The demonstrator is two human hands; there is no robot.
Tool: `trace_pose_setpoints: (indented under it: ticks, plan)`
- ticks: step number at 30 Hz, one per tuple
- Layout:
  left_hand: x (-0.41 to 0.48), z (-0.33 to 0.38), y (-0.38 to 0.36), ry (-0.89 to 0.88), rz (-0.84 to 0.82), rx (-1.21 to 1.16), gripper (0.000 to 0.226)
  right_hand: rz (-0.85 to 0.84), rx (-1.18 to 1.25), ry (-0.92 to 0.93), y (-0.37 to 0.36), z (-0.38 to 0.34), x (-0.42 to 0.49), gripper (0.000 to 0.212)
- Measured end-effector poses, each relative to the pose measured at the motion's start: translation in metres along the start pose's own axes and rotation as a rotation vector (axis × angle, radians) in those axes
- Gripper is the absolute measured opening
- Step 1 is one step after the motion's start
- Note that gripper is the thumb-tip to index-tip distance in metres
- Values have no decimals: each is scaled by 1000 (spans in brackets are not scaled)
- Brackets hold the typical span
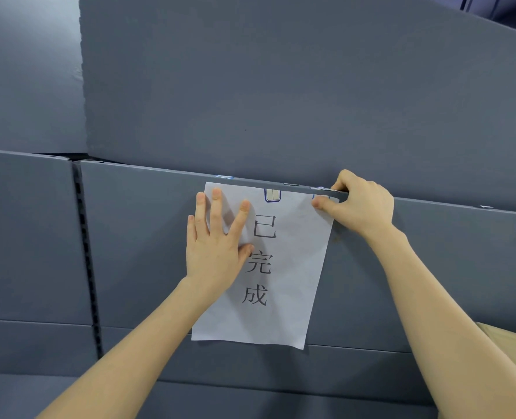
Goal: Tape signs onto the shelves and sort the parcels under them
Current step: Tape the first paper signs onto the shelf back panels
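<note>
A white paper sign [284, 297] with three large black characters hangs flat against the front panel of the grey metal shelf [148, 225]. A short strip of blue-edged tape [272, 195] holds its top middle to the shelf lip. My left hand [216, 237] presses flat with spread fingers on the sign's upper left part. At the sign's top right corner my right hand [361, 204] curls its fingers over the shelf lip, thumb pressing a second blue-edged tape strip [320, 192] onto the corner.
A slotted grey upright post [84, 237] divides this shelf bay from the one on the left. Small tape scraps [224, 177] stick along the top lip. A brown cardboard parcel [510, 346] shows at the lower right edge. Another grey panel rises behind the shelf.
</note>
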State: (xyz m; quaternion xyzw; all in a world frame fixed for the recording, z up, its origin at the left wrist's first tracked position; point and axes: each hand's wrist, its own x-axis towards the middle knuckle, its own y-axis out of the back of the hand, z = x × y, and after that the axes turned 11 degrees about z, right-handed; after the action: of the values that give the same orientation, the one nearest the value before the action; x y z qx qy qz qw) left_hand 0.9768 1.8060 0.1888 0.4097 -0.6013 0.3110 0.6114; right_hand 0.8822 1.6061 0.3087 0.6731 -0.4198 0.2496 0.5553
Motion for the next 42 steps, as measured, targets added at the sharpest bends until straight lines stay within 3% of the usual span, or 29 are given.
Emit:
trace_pose_setpoints:
  ticks: [19,24,27,34,38,42]
  plan:
    - [13,-5,16,-107,-90,24,95,64,65,-13,-2,1,-4,34]
    - [19,-7,29,-77,-125,-65,82,21,100,14,0,3,-6,43]
    - [13,-3,31,-79,-157,-63,71,-9,97,70,1,7,-7,36]
    - [-63,34,5,-340,-229,-171,92,20,95,95,-2,9,-7,40]
    - [-120,52,-8,-529,-321,-179,93,42,71,114,-6,13,-5,36]
    - [-163,63,-18,-598,-411,-167,103,53,76,118,-8,14,-5,32]
